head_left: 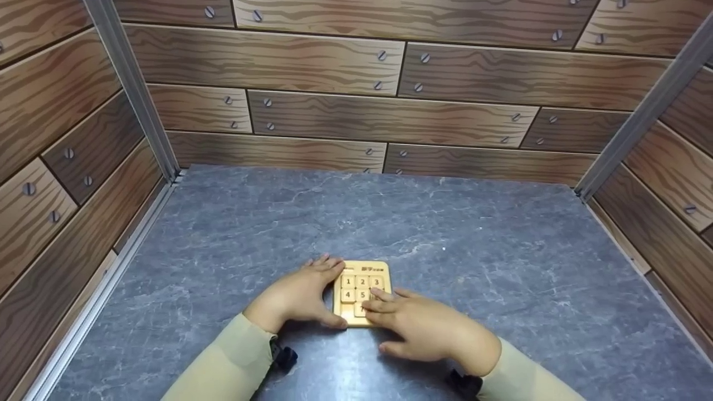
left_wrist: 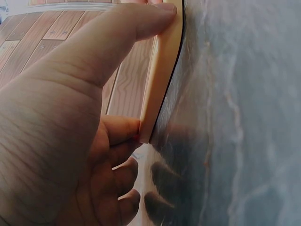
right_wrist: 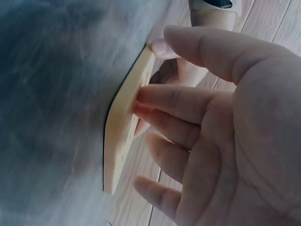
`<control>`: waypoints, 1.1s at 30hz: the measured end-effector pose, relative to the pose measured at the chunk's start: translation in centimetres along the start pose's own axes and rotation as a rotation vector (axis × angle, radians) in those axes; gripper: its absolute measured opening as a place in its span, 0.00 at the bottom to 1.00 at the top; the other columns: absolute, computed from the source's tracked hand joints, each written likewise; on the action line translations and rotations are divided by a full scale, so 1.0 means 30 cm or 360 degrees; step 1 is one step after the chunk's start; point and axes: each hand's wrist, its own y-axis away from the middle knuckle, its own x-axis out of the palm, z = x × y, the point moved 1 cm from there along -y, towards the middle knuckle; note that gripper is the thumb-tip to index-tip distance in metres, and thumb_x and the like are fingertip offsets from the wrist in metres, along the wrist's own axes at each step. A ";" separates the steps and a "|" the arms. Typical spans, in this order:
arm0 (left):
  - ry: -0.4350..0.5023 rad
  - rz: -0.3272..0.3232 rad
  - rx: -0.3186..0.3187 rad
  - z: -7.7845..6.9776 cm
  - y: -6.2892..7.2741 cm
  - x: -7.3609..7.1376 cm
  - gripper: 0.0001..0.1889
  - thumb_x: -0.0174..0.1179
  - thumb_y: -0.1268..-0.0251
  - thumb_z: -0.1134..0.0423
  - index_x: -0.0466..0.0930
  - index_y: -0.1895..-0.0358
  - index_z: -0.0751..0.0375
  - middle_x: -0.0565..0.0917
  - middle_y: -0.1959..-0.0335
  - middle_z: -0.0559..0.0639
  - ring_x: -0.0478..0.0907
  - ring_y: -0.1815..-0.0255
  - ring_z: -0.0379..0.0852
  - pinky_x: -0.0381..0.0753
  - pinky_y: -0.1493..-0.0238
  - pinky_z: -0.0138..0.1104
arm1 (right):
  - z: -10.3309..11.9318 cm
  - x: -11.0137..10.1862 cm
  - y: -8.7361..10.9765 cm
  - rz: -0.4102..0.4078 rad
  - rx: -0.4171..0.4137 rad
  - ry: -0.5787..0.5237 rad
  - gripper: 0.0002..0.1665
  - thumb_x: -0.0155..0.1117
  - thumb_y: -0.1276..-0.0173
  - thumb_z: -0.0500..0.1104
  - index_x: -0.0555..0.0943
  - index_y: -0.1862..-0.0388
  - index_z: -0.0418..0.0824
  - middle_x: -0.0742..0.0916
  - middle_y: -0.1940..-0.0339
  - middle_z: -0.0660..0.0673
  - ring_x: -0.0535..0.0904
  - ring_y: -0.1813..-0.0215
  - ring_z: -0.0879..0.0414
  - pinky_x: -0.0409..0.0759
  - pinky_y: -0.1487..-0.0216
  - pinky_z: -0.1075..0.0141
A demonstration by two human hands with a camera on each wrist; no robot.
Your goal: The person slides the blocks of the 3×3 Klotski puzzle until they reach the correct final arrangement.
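Observation:
A yellow number sliding puzzle (head_left: pixel 356 265) lies flat on the table, its numbered tiles facing up. My left hand (head_left: pixel 295 292) grips the frame by its left side, thumb at the near corner and fingers at the far one. In the left wrist view the thumb (left_wrist: pixel 157 16) presses on the frame's edge. My right hand (head_left: pixel 429 328) reaches in from the right, its fairly straight fingertips touching tiles at the lower right. Tiles 1 to 5 show, and the 7 tile (head_left: pixel 359 310) is partly covered. A gap sits at the lower left; tiles further right are hidden under the fingers.
The blue-grey marbled table (head_left: pixel 445 234) extends around the puzzle. Wood-patterned walls (head_left: pixel 323 111) enclose it at the back and both sides, with metal rails (head_left: pixel 133 83) at the corners. Dark bands (head_left: pixel 284 356) sit on both wrists.

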 end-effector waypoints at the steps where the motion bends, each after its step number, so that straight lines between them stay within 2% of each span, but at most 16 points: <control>1: 0.0002 0.0000 -0.0001 0.001 0.000 0.000 0.71 0.85 0.52 0.30 0.58 0.07 0.54 0.59 0.05 0.51 0.49 0.02 0.59 0.49 0.02 0.58 | 0.003 0.002 -0.005 -0.0005 0.0001 0.0008 0.42 0.69 0.18 0.62 0.74 0.12 0.47 0.74 0.10 0.50 0.64 0.06 0.49 0.64 0.06 0.38; 9: 0.0007 -0.0008 0.0008 0.004 0.005 0.006 0.70 0.85 0.52 0.30 0.59 0.08 0.56 0.59 0.05 0.53 0.50 0.02 0.60 0.51 0.02 0.59 | 0.023 0.024 -0.034 -0.0010 -0.0018 0.0025 0.45 0.67 0.18 0.64 0.71 0.10 0.46 0.70 0.07 0.49 0.61 0.04 0.49 0.62 0.05 0.41; 16: 0.0020 -0.0015 0.0030 0.003 0.011 0.001 0.70 0.85 0.52 0.31 0.59 0.08 0.56 0.61 0.06 0.53 0.50 0.02 0.60 0.50 0.02 0.59 | 0.033 0.045 -0.046 0.0014 -0.0049 0.0019 0.50 0.65 0.17 0.66 0.64 0.07 0.45 0.63 0.04 0.50 0.55 0.02 0.49 0.57 0.03 0.40; 19: 0.0017 -0.0014 0.0030 0.002 0.011 -0.003 0.70 0.86 0.52 0.31 0.59 0.08 0.57 0.60 0.05 0.53 0.50 0.02 0.60 0.50 0.02 0.59 | 0.023 0.033 -0.033 0.0030 -0.0073 -0.0028 0.51 0.65 0.17 0.65 0.62 0.06 0.45 0.61 0.03 0.51 0.52 0.02 0.49 0.54 0.02 0.41; 22: 0.0015 -0.0017 0.0028 -0.002 0.005 -0.009 0.70 0.86 0.52 0.32 0.59 0.08 0.56 0.60 0.05 0.53 0.50 0.02 0.60 0.49 0.02 0.58 | 0.005 0.006 0.000 0.0049 -0.0037 -0.0093 0.52 0.66 0.17 0.64 0.60 0.05 0.46 0.60 0.03 0.52 0.52 0.02 0.48 0.53 0.02 0.40; 28: 0.0006 -0.0004 0.0035 -0.005 -0.003 -0.009 0.71 0.86 0.53 0.31 0.58 0.07 0.56 0.59 0.05 0.52 0.49 0.02 0.59 0.48 0.02 0.56 | -0.026 -0.044 0.066 0.0113 0.0150 -0.0213 0.47 0.69 0.19 0.63 0.70 0.10 0.46 0.69 0.06 0.48 0.58 0.03 0.46 0.56 0.04 0.35; 33: 0.0018 0.0001 0.0032 -0.001 -0.002 -0.003 0.71 0.85 0.52 0.32 0.58 0.07 0.56 0.59 0.05 0.54 0.49 0.02 0.60 0.48 0.02 0.57 | -0.026 -0.040 0.066 0.0129 0.0184 -0.0218 0.46 0.69 0.20 0.66 0.75 0.13 0.45 0.72 0.08 0.47 0.61 0.04 0.45 0.59 0.05 0.34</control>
